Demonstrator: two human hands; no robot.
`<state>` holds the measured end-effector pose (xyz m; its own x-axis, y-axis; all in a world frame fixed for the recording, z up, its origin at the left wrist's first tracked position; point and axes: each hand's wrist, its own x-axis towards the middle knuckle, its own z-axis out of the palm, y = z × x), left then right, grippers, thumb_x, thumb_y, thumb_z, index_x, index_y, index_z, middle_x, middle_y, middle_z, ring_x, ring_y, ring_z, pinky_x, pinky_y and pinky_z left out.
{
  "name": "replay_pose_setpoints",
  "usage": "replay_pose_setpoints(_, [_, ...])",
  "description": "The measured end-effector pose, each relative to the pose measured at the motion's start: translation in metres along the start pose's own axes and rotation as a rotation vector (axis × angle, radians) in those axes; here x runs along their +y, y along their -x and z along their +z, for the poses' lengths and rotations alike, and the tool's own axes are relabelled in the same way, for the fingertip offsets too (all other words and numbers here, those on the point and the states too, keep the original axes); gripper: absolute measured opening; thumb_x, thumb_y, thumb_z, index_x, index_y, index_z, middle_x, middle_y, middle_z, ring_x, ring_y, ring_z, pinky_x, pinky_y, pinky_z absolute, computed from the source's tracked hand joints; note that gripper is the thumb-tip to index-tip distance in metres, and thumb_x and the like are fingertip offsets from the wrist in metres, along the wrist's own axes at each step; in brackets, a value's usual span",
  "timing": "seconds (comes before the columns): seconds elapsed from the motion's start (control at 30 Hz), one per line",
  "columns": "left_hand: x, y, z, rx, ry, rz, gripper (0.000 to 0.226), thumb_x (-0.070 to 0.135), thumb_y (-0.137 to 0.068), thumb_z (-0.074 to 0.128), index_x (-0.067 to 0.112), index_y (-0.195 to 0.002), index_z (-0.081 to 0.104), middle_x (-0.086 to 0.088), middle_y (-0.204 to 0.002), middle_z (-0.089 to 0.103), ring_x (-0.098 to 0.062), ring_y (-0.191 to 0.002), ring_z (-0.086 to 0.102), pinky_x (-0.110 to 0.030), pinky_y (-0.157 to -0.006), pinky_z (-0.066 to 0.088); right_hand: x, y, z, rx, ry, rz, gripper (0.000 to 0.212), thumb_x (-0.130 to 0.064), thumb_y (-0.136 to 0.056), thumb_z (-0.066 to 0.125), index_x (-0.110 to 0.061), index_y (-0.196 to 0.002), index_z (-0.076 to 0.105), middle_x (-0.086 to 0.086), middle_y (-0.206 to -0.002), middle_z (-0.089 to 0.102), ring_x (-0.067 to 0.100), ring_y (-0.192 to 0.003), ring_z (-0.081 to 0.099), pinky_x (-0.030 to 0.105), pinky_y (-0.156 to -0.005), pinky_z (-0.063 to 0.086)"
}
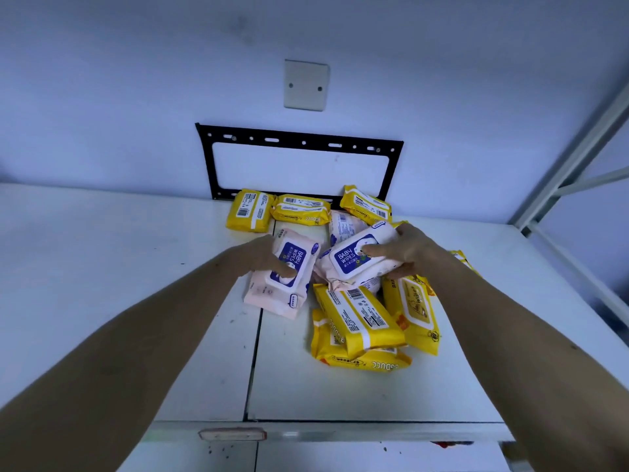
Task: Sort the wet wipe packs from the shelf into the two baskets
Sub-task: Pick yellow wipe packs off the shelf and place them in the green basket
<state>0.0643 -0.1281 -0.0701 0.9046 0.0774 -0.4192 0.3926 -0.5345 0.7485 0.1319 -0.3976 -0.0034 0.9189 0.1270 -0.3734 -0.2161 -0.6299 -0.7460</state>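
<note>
Both arms reach fwd over a white shelf (136, 267), each hand on a pink wipe pack.

Left hand (262, 258): closed around the left pink pack (284, 277), thumb pressed on the blue "BABY WIPES" label near the lid, fingers wrapped over the pack's far left edge. That pack sits near shelf centre, lying flat w/ its long axis running roughly 1 to 7 o'clock; whether it's lifted off the surface can't be told.

Right hand (408, 253): closed around the right pink pack (360, 258), thumb on top by the white lid, fingers curled under the near side. This pack is tilted, left end lower, riding above the pile and overlapping other packs beneath it. It's at 3 o'clock from the left pink pack, the two almost touching.

A third pink pack (342, 226) peeks out at 12 o'clock of the right-hand one, partly hidden.

Yellow packs: three along the back wall at 12 o'clock — one (250, 211) barcode-up, one (301, 209) beside it, one (366, 204) tilted further right. More yellow ones in a heap at 6 o'clock of the right hand: a barcode-up pack (357, 318) lying over another (360, 359) marked w/ brand text, plus one (417, 311) face-up to the right. A yellow edge (463, 260) shows behind the right wrist.

Behind, on the wall: black metal bracket frame (299, 143) and a blank white cover plate (306, 85). Shelf upright (575, 148) at 2 o'clock.
</note>
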Motion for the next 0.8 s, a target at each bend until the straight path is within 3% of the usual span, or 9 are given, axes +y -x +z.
replay_pose_setpoints(0.1, [-0.007,0.009,-0.006,0.037,0.251,0.059,0.045,0.006,-0.071,0.081,0.014,-0.111,0.063,-0.011,-0.107,0.072,-0.032,-0.093,0.071,-0.051,-0.082,0.057,-0.007,-0.003,0.003,0.001,-0.154,-0.114,0.075,-0.019,-0.055,0.094,-0.016,-0.117,0.051,0.004,-0.102,0.066,0.024,-0.085,0.07,0.036,-0.054,0.059])
replay_pose_setpoints(0.23, [-0.026,0.027,-0.028,0.231,0.432,-0.022,0.03,0.01,-0.067,0.085,0.013,-0.091,0.068,-0.012,-0.096,0.075,-0.027,-0.076,0.074,-0.044,-0.068,0.061,-0.022,-0.005,0.023,-0.035,-0.38,-0.196,0.089,-0.007,-0.048,0.095,-0.014,-0.123,0.047,0.01,-0.111,0.068,0.027,-0.092,0.071,0.049,-0.077,0.06])
replay_pose_setpoints(0.33, [-0.044,0.053,-0.048,0.445,0.483,-0.099,0.034,0.013,-0.057,0.091,0.009,-0.084,0.07,-0.01,-0.083,0.075,-0.026,-0.071,0.073,-0.041,-0.067,0.06,-0.038,-0.001,0.049,-0.091,-0.589,-0.293,0.084,0.004,-0.051,0.09,-0.013,-0.12,0.044,0.008,-0.103,0.069,0.024,-0.085,0.072,0.044,-0.072,0.061])
replay_pose_setpoints(0.43, [-0.063,0.088,-0.059,0.542,0.581,-0.093,0.027,0.011,-0.061,0.089,0.009,-0.08,0.07,-0.011,-0.082,0.075,-0.021,-0.062,0.073,-0.034,-0.056,0.059,-0.055,0.009,0.083,-0.265,-0.74,-0.341,0.067,0.006,-0.06,0.086,0.002,-0.12,0.056,0.014,-0.101,0.074,0.026,-0.086,0.074,0.036,-0.068,0.06])
replay_pose_setpoints(0.5, [-0.075,0.114,-0.06,0.554,0.676,-0.065,0.026,0.012,-0.07,0.083,0.008,-0.092,0.071,-0.013,-0.092,0.075,-0.024,-0.073,0.074,-0.037,-0.062,0.06,-0.066,0.019,0.108,-0.404,-0.835,-0.324,0.051,0.008,-0.067,0.08,0.007,-0.116,0.064,0.017,-0.105,0.074,0.027,-0.094,0.073,0.035,-0.079,0.06])
replay_pose_setpoints(0.6, [-0.095,0.162,-0.051,0.611,0.806,0.042,0.032,0.01,-0.081,0.074,0.006,-0.112,0.065,-0.014,-0.107,0.072,-0.03,-0.091,0.071,-0.042,-0.074,0.059,-0.082,0.041,0.149,-0.571,-0.923,-0.252,0.043,0.006,-0.073,0.076,-0.002,-0.114,0.068,0.015,-0.112,0.071,0.028,-0.103,0.069,0.039,-0.092,0.054])
replay_pose_setpoints(0.7, [-0.123,0.214,-0.037,0.759,0.877,0.088,0.021,0.007,-0.084,0.07,0.012,-0.104,0.065,-0.01,-0.101,0.074,-0.027,-0.085,0.073,-0.041,-0.074,0.059,-0.09,0.074,0.193,-0.752,-0.819,-0.208,0.019,-0.006,-0.075,0.075,-0.017,-0.091,0.073,0.006,-0.092,0.074,0.022,-0.089,0.067,0.035,-0.081,0.051])
replay_pose_setpoints(0.8, [-0.158,0.271,-0.022,0.938,0.926,0.039,0.022,0.009,-0.084,0.07,0.009,-0.105,0.065,-0.011,-0.099,0.074,-0.027,-0.083,0.073,-0.042,-0.075,0.059,-0.094,0.117,0.246,-0.971,-0.761,-0.195,0.017,-0.016,-0.088,0.063,-0.011,-0.105,0.068,0.014,-0.109,0.069,0.03,-0.101,0.065,0.044,-0.086,0.055])
